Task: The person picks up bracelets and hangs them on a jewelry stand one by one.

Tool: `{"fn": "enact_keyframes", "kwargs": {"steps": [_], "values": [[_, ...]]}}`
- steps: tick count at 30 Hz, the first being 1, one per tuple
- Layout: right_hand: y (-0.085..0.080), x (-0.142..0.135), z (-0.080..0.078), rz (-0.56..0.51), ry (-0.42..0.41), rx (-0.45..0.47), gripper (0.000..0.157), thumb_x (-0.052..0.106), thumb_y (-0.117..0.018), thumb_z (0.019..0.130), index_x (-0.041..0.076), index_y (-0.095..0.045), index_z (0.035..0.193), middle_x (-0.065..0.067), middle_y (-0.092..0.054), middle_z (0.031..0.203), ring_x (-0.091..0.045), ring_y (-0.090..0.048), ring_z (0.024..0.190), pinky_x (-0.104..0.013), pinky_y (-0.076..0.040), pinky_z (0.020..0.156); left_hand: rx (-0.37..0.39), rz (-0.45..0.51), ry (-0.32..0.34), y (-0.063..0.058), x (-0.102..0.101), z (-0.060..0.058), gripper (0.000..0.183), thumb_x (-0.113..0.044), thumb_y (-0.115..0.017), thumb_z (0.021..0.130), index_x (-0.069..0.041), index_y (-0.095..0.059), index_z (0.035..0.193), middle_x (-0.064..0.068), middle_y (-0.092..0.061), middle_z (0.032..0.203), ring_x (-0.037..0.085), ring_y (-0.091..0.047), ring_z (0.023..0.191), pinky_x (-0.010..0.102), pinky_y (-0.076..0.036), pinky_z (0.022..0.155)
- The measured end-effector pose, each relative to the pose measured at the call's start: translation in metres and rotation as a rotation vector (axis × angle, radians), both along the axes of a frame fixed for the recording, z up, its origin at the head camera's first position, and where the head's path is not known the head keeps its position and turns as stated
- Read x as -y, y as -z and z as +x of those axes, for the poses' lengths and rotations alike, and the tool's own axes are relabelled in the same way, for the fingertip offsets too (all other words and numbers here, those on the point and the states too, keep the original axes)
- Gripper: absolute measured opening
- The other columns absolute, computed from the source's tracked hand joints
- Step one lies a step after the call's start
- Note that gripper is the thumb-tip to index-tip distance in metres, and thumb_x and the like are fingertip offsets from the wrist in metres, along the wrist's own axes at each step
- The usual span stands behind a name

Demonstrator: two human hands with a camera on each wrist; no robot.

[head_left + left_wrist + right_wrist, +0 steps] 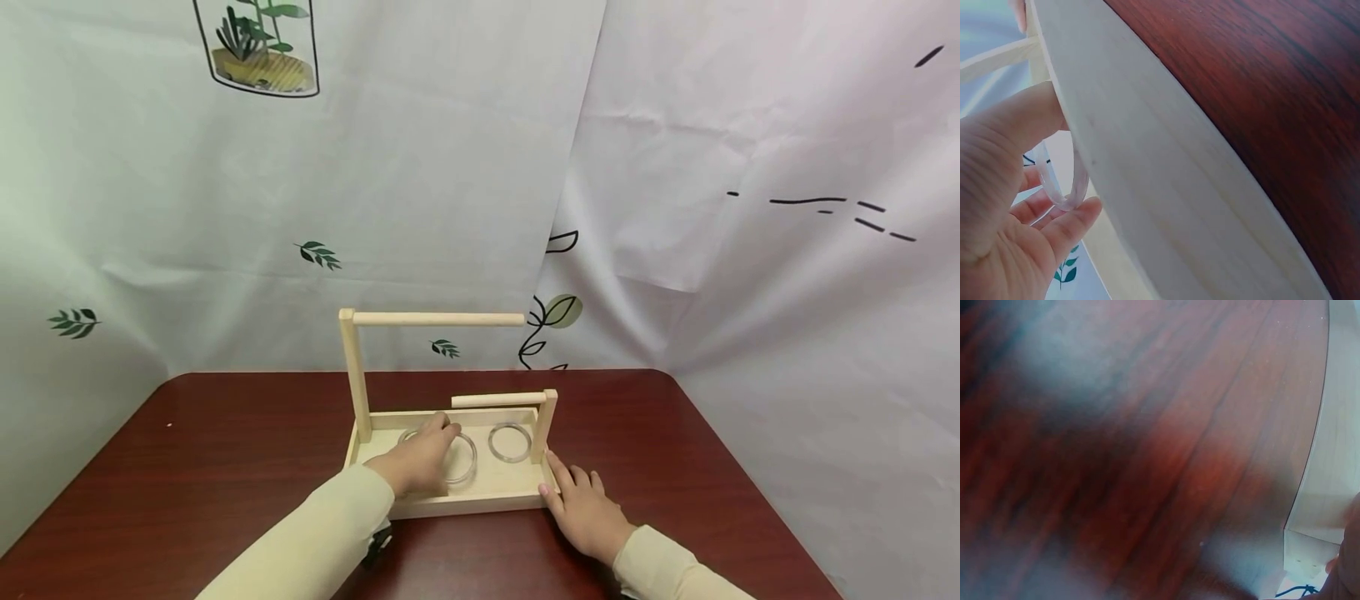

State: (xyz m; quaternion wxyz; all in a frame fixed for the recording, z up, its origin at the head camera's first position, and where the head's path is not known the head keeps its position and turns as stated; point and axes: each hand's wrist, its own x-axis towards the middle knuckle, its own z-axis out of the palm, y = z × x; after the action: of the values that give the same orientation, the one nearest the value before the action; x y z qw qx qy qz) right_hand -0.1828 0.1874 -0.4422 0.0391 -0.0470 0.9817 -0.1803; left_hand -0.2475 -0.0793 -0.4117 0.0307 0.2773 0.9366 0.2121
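Observation:
A pale wooden tray [480,504] lies on the table, with a tall bar stand on its left and a shorter one on its right. My left hand [422,457] reaches into it, and the fingers hold a clear ring [1066,201], whose edge meets a fingertip in the left wrist view. From above, one clear ring [474,462] shows right of this hand and part of another [406,434] left of it. A further clear ring [510,442] lies under the short bar. My right hand [588,510] rests its extended fingers against the tray's right end, thumb at the front corner.
The tall stand's bar [438,319] runs above the tray toward the right, and the short stand's bar [495,401] runs left. The dark red-brown table [225,467] extends around the tray. A pale patterned cloth [450,167] hangs behind the table.

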Motion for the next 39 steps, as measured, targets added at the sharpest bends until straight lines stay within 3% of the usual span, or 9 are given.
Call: {"fn": "enact_keyframes", "kwargs": {"steps": [11,20,26,39], "values": [[0.001,0.0,0.0,-0.003,0.0,0.005,0.057,0.046,-0.041,0.102,0.021,-0.032,0.152,-0.025,-0.044,0.137,-0.058,-0.033,0.128,-0.073,-0.039,0.079,-0.002,0.179,-0.039,-0.01,0.018,0.006,0.085,0.012,-0.074,0.048,0.006,-0.049,0.129,0.017,-0.041,0.118,0.032,-0.044,0.111,0.042,-0.047,0.086],[0.001,0.001,0.0,-0.004,0.0,0.012,0.057,0.047,-0.04,0.102,0.021,-0.032,0.152,-0.025,-0.045,0.137,-0.057,-0.033,0.128,-0.073,-0.04,0.079,-0.009,0.255,-0.125,-0.007,0.033,0.006,0.087,0.009,-0.075,0.051,0.004,-0.048,0.133,0.015,-0.042,0.117,0.03,-0.046,0.108,0.038,-0.047,0.08],[0.0,0.002,-0.001,-0.002,0.0,0.012,0.057,0.047,-0.04,0.101,0.021,-0.032,0.152,-0.025,-0.045,0.137,-0.057,-0.033,0.128,-0.074,-0.039,0.079,-0.039,0.34,-0.16,-0.007,0.04,0.007,0.081,0.009,-0.076,0.052,0.003,-0.05,0.129,0.018,-0.042,0.116,0.03,-0.051,0.097,0.035,-0.047,0.073],[-0.001,-0.001,-0.003,-0.009,-0.019,0.016,0.059,0.048,-0.041,0.101,0.019,-0.032,0.151,-0.027,-0.044,0.137,-0.059,-0.033,0.126,-0.073,-0.039,0.081,0.064,0.559,-0.238,-0.011,0.042,0.01,0.077,0.002,-0.075,0.061,0.004,-0.047,0.132,0.025,-0.039,0.124,0.041,-0.055,0.107,0.037,-0.051,0.08]]}}
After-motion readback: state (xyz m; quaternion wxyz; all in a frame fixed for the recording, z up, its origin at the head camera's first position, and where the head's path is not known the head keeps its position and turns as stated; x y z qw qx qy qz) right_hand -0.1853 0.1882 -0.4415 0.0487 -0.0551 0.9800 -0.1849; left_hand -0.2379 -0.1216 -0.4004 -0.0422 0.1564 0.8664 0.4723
